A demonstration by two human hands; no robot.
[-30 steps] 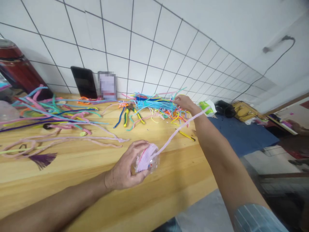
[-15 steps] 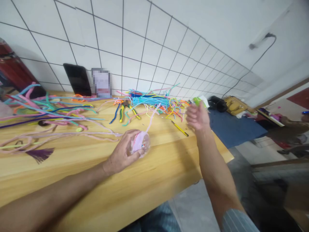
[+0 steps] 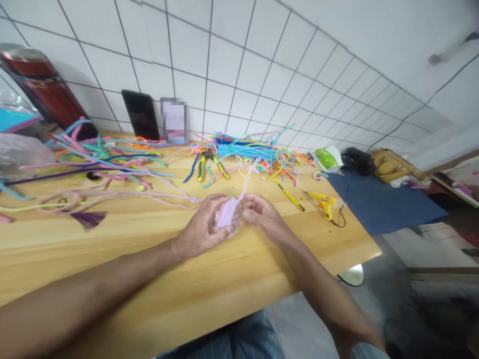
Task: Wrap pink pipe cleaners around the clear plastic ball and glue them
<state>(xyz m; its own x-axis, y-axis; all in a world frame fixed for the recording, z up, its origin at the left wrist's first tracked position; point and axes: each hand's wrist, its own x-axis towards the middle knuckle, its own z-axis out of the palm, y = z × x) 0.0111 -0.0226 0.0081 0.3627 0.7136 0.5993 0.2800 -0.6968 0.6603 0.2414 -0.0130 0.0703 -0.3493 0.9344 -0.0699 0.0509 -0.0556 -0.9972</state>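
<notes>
My left hand (image 3: pixel 204 224) is wrapped around a clear round plastic ball (image 3: pixel 237 219) that has lilac pipe cleaner (image 3: pixel 226 213) wound across it. From its top a loose end of the pipe cleaner sticks up and away from me. My right hand (image 3: pixel 264 215) is at the ball's right side, thumb and fingers curled together close to the base of that loose end. Whatever may lie between those fingertips is hidden. Beyond the hands lie green-and-yellow pliers (image 3: pixel 202 167) and a yellow craft knife (image 3: pixel 291 197).
Loose pipe cleaners (image 3: pixel 112 169) cover the left of the wooden table (image 3: pixel 179 299), with a blue bundle (image 3: pixel 243 152) by the tiled wall. A yellow glue gun (image 3: pixel 325 203) lies at the right. A phone (image 3: pixel 140 115) and a red flask (image 3: pixel 52 89) stand at the back.
My right hand has come left and down from the table's far right side to the ball, uncovering the glue gun. My left hand keeps hold of the ball. The view has shifted left.
</notes>
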